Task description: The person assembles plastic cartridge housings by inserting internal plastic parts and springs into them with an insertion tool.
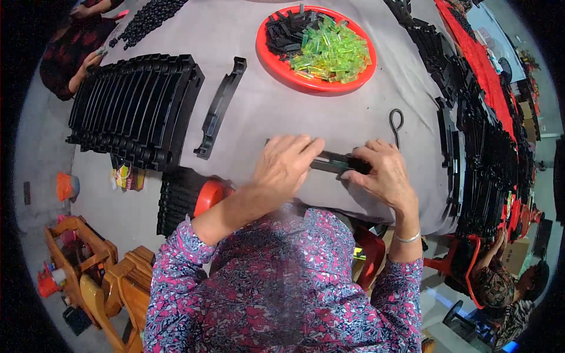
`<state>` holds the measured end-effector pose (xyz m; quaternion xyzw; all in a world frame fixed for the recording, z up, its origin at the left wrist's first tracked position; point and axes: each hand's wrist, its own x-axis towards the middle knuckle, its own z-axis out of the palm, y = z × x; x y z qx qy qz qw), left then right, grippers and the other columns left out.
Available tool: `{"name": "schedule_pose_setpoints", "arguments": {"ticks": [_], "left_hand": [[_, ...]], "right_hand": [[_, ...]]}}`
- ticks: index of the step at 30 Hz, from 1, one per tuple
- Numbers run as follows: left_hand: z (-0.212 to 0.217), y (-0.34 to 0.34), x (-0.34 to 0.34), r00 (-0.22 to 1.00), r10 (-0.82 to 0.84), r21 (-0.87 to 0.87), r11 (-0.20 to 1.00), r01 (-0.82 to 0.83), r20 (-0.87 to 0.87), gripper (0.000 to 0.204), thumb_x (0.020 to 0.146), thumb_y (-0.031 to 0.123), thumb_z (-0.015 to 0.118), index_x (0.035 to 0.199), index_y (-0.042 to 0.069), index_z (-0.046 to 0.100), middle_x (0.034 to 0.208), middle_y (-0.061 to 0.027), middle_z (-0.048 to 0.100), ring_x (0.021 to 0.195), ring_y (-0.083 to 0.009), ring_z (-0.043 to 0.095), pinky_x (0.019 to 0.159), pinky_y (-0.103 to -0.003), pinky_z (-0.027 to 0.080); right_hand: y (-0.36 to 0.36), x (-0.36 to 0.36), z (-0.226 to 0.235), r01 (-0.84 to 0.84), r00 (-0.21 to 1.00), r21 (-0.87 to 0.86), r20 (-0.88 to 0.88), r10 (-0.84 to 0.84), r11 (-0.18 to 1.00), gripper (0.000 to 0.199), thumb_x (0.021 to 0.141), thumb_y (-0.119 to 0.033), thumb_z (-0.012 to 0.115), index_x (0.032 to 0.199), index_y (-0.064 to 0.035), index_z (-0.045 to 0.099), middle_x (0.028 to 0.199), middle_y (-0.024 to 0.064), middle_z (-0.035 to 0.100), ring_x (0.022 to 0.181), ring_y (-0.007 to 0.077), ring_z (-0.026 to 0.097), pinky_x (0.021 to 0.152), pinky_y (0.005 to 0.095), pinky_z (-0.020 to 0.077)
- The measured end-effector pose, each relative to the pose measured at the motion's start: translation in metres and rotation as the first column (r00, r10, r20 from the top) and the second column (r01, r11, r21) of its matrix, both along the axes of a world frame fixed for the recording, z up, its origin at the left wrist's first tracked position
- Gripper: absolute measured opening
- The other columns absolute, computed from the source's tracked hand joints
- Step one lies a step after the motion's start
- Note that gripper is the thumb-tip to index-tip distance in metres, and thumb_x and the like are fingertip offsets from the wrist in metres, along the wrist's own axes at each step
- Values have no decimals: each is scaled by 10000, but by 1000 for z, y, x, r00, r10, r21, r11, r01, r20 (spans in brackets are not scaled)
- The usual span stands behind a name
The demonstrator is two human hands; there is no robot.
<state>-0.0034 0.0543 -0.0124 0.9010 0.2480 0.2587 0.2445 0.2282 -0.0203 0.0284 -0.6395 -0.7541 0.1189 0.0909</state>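
Over the near part of the cloth-covered table, both my hands grip a long black plastic bar (329,162) lying crosswise. My left hand (283,165) is closed over its left end, fingers pressed together. My right hand (382,172) pinches the other end between thumb and fingers. A dark greenish patch shows on the bar between them; small parts under my fingers are hidden. A looped metal hook (396,120) lies just beyond my right hand. Farther left is a single black notched bar (221,107).
A red tray (318,88) holds yellow-green clear pieces (335,50) and small black pieces (288,32). Many black bars (129,106) stand in a row at left. Black parts (482,159) are heaped along the right edge. A co-worker's hand (91,62) is at far left.
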Motion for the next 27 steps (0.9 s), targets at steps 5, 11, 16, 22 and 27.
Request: {"name": "schedule_pose_setpoints", "arguments": {"ticks": [5,11,16,22,27], "left_hand": [[-1,10,-4,1000,19,105,994,-18,-13,433,708,54,718,1131,44,625,989,-89,610,966,-277,588,883,-435,429],[-10,8,4,999,-13,136,991,17,-31,399,701,116,756,1085,93,649,941,-57,595,933,-255,580,885,-421,426],[-19,2,12,999,-2,159,987,-3,34,380,700,133,761,1063,99,655,934,-54,586,925,-257,578,877,-418,425],[-20,3,13,999,-25,138,990,18,47,388,687,142,766,1058,99,663,946,-55,599,930,-258,582,845,-417,426],[-19,5,14,998,-21,137,990,13,59,394,674,150,772,1050,81,677,945,-63,618,909,-264,590,812,-420,433]], "right_hand": [[13,32,0,77,956,-85,-276,-98,993,337,749,-244,790,998,-36,702,819,85,652,793,251,620,700,359,494],[94,33,-8,227,910,222,-396,-124,948,305,830,-153,695,1117,-57,662,1067,99,641,991,228,611,831,337,497],[123,39,-29,25,995,333,-102,10,943,329,794,-114,673,1116,-57,632,1102,141,599,1044,332,573,896,416,484],[134,47,-27,-43,998,288,58,27,957,349,737,-82,696,1074,-45,615,1058,154,585,1024,386,565,908,455,481],[148,59,-27,-188,982,267,27,187,945,271,776,-9,672,1040,-31,612,1012,135,590,957,319,608,838,405,513]]}}
